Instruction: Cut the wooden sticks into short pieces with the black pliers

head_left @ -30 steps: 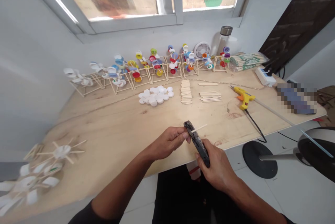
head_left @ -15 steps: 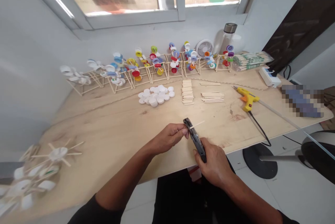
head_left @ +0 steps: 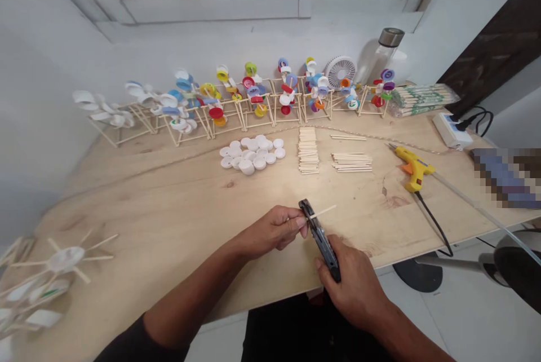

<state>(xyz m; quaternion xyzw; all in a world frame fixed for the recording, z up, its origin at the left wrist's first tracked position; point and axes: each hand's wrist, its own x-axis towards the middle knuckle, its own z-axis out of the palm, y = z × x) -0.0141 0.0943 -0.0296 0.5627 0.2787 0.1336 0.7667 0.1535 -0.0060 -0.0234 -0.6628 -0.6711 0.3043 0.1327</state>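
Pinched between the closed fingers of my left hand (head_left: 283, 228) is a thin wooden stick (head_left: 327, 210), its free end pointing right. My right hand (head_left: 357, 283) is closed around the handles of dark pliers (head_left: 323, 243). The jaws of the pliers lie across the stick, close by my left fingertips. Whether they bite into the wood is too small to tell. Beyond my hands lie a stack of short sticks (head_left: 308, 150), a group of longer sticks (head_left: 351, 162) and a cluster of white bottle caps (head_left: 252, 153).
Stick frames with colourful bottle-cap wheels (head_left: 256, 91) line the wall. At right are a yellow glue gun (head_left: 413, 167), a power strip (head_left: 451, 129) and bagged sticks (head_left: 425, 97). A small fan (head_left: 340, 72) stands near a bottle (head_left: 382, 54). Spoked cap wheels (head_left: 65, 259) lie at left.
The camera view has shifted slightly, so the table items sit a little differently in the picture. Both hands keep the same hold on the stick and the pliers.
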